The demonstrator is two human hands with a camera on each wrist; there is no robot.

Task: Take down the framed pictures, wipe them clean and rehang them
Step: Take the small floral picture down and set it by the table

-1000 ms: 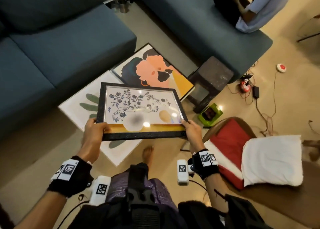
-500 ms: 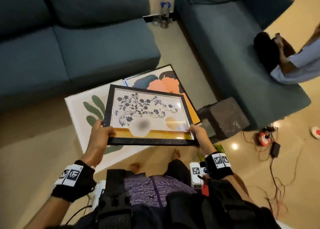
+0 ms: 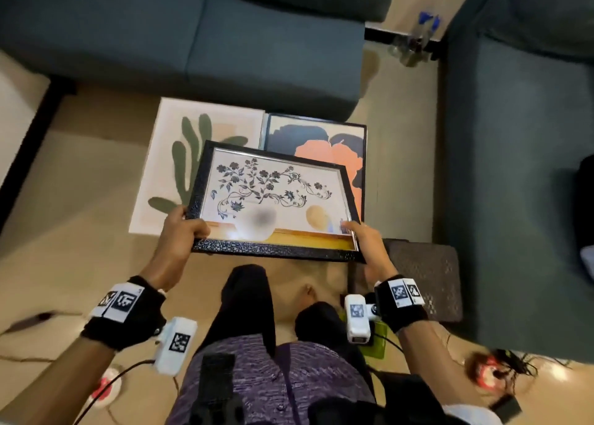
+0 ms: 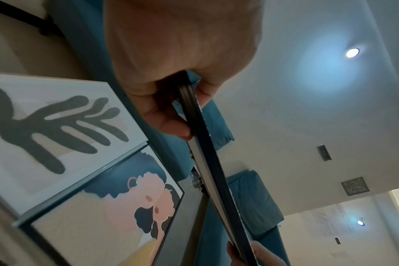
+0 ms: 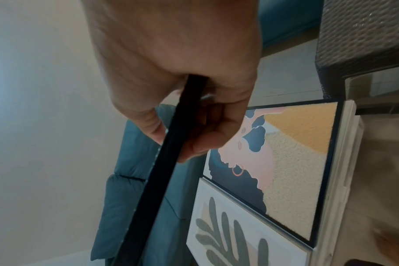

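A black-framed floral picture [image 3: 276,196] hangs level above the floor, held at its two near corners. My left hand [image 3: 184,228] grips the near left corner, thumb on the glass and fingers under the frame [image 4: 207,162]. My right hand [image 3: 363,236] grips the near right corner the same way, with the frame's edge [image 5: 169,162] running through it. Below, two more pictures lie flat on the floor: a white-framed leaf print [image 3: 193,154] on the left and a dark-framed picture of an orange and blue figure [image 3: 324,141] on the right.
A teal sofa [image 3: 193,39] runs along the far side and a second one [image 3: 514,167] along the right. A dark woven stool [image 3: 427,280] stands by my right hand. Cables and a red-and-white device [image 3: 485,373] lie on the floor at lower right. My legs are below the frame.
The view has swung left and the floral picture has turned with me, now above the two pictures on the floor. Both hands keep the same grip on its near corners.
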